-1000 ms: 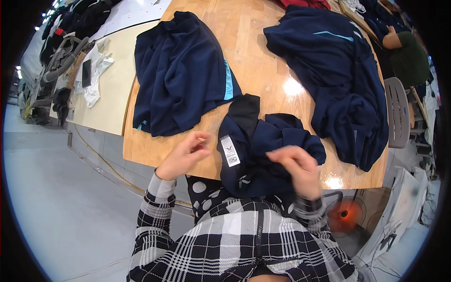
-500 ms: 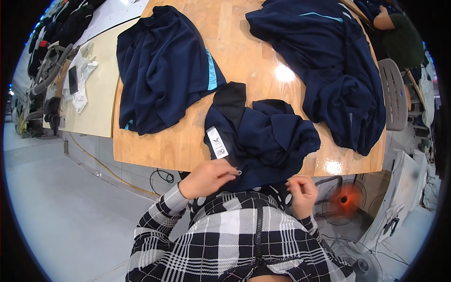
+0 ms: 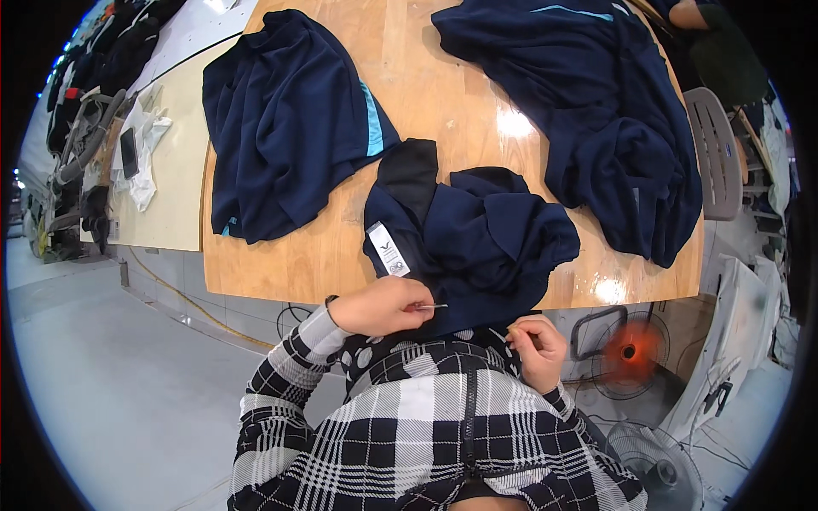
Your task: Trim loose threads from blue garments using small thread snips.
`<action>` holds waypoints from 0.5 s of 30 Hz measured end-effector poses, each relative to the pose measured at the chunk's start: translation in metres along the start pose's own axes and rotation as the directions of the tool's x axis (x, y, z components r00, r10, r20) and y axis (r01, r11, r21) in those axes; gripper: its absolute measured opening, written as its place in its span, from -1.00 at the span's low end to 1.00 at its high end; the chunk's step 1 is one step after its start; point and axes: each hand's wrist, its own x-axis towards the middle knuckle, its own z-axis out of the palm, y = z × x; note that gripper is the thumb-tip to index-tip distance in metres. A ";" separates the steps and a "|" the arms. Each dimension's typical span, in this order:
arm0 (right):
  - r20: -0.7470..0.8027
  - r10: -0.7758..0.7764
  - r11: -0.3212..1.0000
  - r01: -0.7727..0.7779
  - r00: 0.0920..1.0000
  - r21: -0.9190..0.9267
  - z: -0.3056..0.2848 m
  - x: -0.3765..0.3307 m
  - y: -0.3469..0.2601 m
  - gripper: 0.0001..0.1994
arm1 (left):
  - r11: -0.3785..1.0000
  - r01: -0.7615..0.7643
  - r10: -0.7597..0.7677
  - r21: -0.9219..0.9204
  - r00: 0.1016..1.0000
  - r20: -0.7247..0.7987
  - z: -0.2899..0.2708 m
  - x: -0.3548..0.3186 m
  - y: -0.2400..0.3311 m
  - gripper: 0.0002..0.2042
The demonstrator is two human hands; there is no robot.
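Observation:
A dark navy garment (image 3: pixel 477 238) lies bunched at the table's front edge, its lower part hanging toward my lap. On its left side shows a white label (image 3: pixel 388 249). My left hand (image 3: pixel 383 307) is closed on a small thin metal tool (image 3: pixel 435 306), whose tip points right over the cloth; most of it is hidden in my fingers, so its kind is unclear. Beside the garment's lower right edge, my right hand (image 3: pixel 538 347) has thumb and fingers pinched together. Whatever is between them, if anything, is too small to make out.
Two more navy garments with light-blue trim lie on the wooden table (image 3: pixel 400 51), one at left (image 3: pixel 281 136), one at right (image 3: pixel 613 136). A phone (image 3: pixel 129 153) rests on white material at far left. An orange-centred fan (image 3: pixel 629 352) and a grey chair (image 3: pixel 714 153) are at right.
The metal tool now sticks out farther from my left hand, which has turned slightly. My right hand has moved a little left and down. The view has shifted slightly.

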 end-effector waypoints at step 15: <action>-0.315 0.353 0.904 -0.234 0.881 0.357 -0.026 0.011 0.016 -0.81 | 0.678 0.223 -0.626 -0.700 0.675 -0.391 -0.023 -0.079 -0.016 -0.84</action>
